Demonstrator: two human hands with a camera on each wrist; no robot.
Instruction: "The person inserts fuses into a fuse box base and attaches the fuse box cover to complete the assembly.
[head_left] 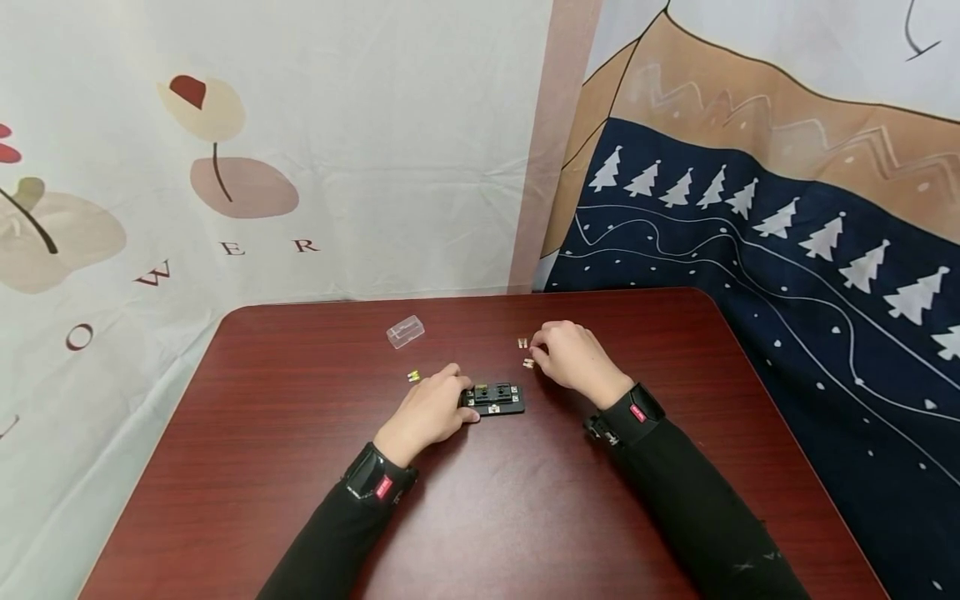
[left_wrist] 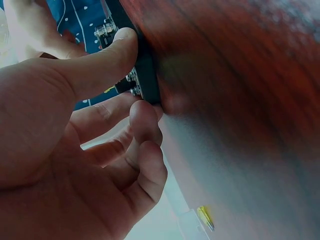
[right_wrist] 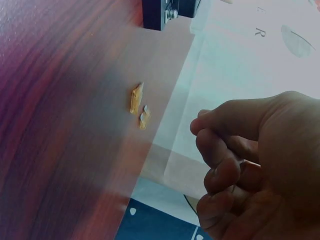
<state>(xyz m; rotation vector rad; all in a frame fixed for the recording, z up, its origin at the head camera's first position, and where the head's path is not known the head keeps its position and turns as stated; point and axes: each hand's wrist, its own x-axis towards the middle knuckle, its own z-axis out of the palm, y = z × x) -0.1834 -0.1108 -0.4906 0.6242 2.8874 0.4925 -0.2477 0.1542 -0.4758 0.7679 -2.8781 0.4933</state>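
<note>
My left hand (head_left: pixel 429 410) grips the left end of a small black fuse block (head_left: pixel 504 407). In the left wrist view, the thumb lies along one side of the block (left_wrist: pixel 148 75) and fingers rest at its end. Metal screw terminals show on the block. Just right of two tan blade fuses, (head_left: pixel 522 342) at the back and the other nearer, is my right hand (head_left: pixel 572 357). Its fingers are curled and the thumb meets the index finger; the right wrist view shows nothing between these tips, though something small could be hidden. The tan fuses (right_wrist: pixel 136 98) lie apart from the fingertips.
A clear plastic cover (head_left: pixel 405 332) lies at the back left of the reddish-brown table (head_left: pixel 510 517). Yellow-green blade fuses (head_left: pixel 413 376) are beside the left hand. Patterned cloth (head_left: pixel 420 167) hangs behind the table's back edge.
</note>
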